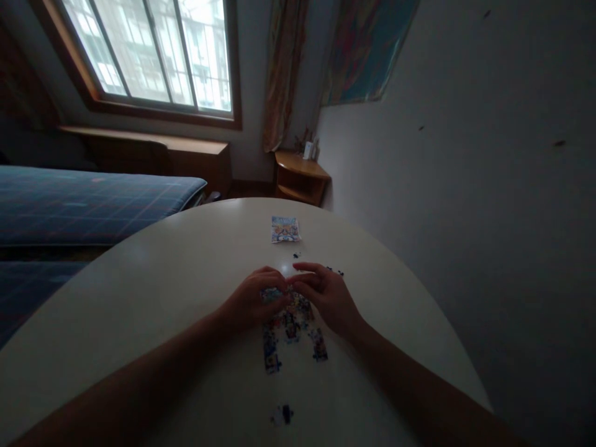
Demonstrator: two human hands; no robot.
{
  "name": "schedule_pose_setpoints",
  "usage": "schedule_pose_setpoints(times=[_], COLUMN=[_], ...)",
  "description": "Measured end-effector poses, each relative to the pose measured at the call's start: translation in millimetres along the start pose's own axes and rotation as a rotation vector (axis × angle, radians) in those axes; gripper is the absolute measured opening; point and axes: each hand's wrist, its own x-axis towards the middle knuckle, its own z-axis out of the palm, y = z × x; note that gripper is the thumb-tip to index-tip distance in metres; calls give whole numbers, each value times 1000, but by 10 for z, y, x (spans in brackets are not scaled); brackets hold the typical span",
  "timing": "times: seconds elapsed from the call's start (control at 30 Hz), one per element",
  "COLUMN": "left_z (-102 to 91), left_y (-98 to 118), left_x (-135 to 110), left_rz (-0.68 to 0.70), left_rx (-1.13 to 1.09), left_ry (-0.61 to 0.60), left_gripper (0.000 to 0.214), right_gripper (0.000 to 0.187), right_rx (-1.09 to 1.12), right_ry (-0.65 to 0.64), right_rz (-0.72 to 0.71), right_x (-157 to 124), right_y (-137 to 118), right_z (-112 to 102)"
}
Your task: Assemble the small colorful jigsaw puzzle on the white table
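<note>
A partly assembled jigsaw puzzle (292,326) lies on the white round table (209,248), its top part covered by my hands. My left hand (258,298) rests on its upper left, thumb and curved fingers apart with puzzle showing between them. My right hand (328,298) comes in from the right, one finger stretched out and the thumb and another finger pinched together beside my left fingertips. Whatever is in that pinch is too small to make out. Loose puzzle pieces (282,415) lie near me, and another piece (297,255) lies beyond my hands.
A small printed picture sheet (285,230) lies toward the table's far edge. More pieces (341,273) sit just past my right hand. A wall (442,205) stands on the right, a bed with a plaid mattress (93,205) on the left, and a corner shelf (302,167) behind.
</note>
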Motion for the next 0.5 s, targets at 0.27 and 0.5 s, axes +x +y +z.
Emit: schedule_pose_setpoints(times=[0.27, 0.5], left_z=[-14, -33], left_y=[35, 73], left_x=[-42, -17], left_rz=[-118, -88], left_rx=[-11, -47], left_ry=[14, -7], left_gripper=[14, 16], right_gripper=[44, 41], right_rx=[57, 45], right_ry=[34, 43], right_rz=[19, 25], right_x=[-31, -56], right_y=[-16, 9], right_z=[3, -26])
